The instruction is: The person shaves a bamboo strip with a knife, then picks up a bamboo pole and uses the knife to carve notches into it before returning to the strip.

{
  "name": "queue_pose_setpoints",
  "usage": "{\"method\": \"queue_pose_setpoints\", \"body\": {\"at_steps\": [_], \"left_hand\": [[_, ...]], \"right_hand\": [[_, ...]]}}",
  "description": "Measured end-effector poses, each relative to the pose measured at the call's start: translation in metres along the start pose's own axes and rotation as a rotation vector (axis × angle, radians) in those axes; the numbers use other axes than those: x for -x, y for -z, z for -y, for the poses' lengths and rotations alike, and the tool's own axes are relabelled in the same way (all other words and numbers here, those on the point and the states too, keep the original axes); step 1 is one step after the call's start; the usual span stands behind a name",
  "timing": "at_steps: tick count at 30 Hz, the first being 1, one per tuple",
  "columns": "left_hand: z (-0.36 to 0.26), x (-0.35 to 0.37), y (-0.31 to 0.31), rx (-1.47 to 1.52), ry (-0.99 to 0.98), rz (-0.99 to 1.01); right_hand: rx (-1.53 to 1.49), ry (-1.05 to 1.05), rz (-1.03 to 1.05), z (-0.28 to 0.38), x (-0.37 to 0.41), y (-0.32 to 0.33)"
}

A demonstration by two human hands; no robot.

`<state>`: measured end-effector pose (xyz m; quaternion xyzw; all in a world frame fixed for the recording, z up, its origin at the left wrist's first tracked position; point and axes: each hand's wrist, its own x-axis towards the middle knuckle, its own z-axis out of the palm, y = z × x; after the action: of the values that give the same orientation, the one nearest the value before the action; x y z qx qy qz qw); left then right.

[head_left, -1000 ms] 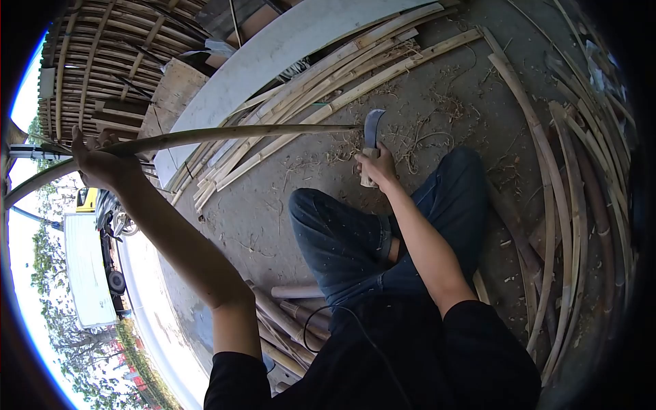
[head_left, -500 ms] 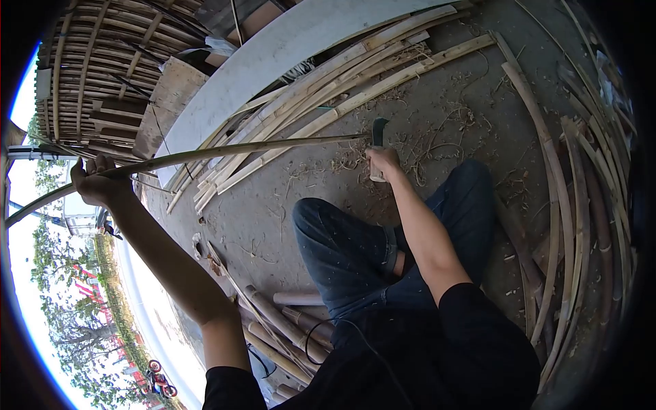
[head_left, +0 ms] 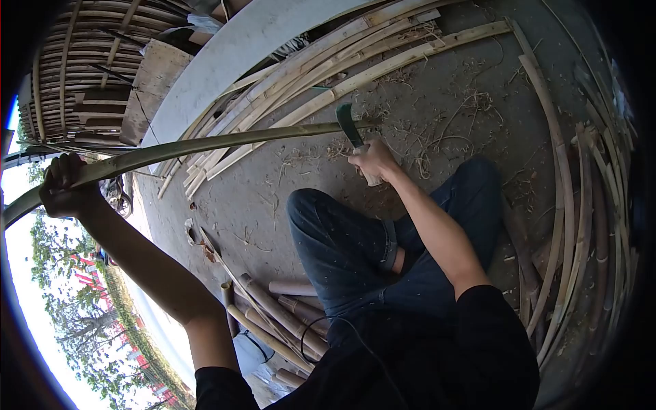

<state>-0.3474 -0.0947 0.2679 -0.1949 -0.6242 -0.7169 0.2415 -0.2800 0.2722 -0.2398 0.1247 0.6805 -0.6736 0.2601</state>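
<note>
A long, gently bowed bamboo strip (head_left: 205,142) stretches across the view from the left edge to above my knees. My left hand (head_left: 67,188) is wrapped round it near the far left, arm stretched out. My right hand (head_left: 376,162) grips the pale handle of a knife with a hooked, dark blade (head_left: 346,123). The blade crosses the strip close to its right end, which rests at the floor (head_left: 294,174) among scattered shavings. My legs (head_left: 342,249) in jeans are folded below.
Split bamboo strips (head_left: 369,85) lie in a bundle beside a pale curved panel (head_left: 225,68). More long strips (head_left: 564,205) line the right side. Cut bamboo lengths (head_left: 273,311) are piled at my lower left. A thin black cable (head_left: 365,345) hangs across my shirt.
The knife has shifted left, so its blade now overlaps the strip. My left hand has moved outward to the left, and the strip shows a broader face.
</note>
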Motion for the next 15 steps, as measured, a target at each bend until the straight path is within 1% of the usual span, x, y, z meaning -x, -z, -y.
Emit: {"method": "queue_pose_setpoints", "body": {"at_steps": [1,3,4,5,6,7,8,9,10,11,13,14,15], "left_hand": [[-0.002,-0.003,0.002,0.046,0.053,0.125],[-0.003,-0.002,-0.002,0.032,0.063,0.156],[-0.004,-0.002,-0.006,0.100,0.070,0.221],[-0.007,0.000,-0.009,0.161,0.080,0.286],[-0.007,0.002,-0.012,0.095,0.032,0.265],[-0.009,-0.001,-0.008,0.087,0.042,0.265],[-0.011,0.000,-0.003,0.130,0.074,0.264],[-0.014,0.001,0.002,0.177,0.096,0.262],[-0.015,0.003,0.007,0.164,0.082,0.196],[-0.014,0.011,0.002,0.164,0.085,0.189],[-0.010,0.025,-0.014,0.219,0.017,0.158],[-0.012,0.023,-0.004,0.227,-0.004,0.210],[-0.012,0.022,0.003,0.221,0.000,0.206]], "right_hand": [[0.004,-0.014,0.001,-0.002,-0.003,0.005],[0.249,-0.170,-0.119,-0.009,-0.019,0.021],[0.114,-0.274,-0.154,-0.014,-0.024,0.023],[0.113,-0.268,-0.154,-0.009,-0.020,0.023],[0.157,-0.206,-0.134,-0.001,-0.009,0.020],[0.202,-0.151,-0.111,0.001,-0.001,0.016],[0.203,-0.169,-0.096,-0.010,0.005,0.013],[0.157,-0.139,-0.022,-0.017,0.009,0.017],[0.115,-0.096,0.042,-0.018,0.009,0.024],[0.120,-0.101,0.045,-0.029,0.005,0.025],[0.239,-0.214,-0.097,-0.047,-0.021,0.024],[0.167,-0.222,-0.067,-0.043,-0.014,0.020],[0.167,-0.226,-0.059,-0.034,-0.005,0.024]]}}
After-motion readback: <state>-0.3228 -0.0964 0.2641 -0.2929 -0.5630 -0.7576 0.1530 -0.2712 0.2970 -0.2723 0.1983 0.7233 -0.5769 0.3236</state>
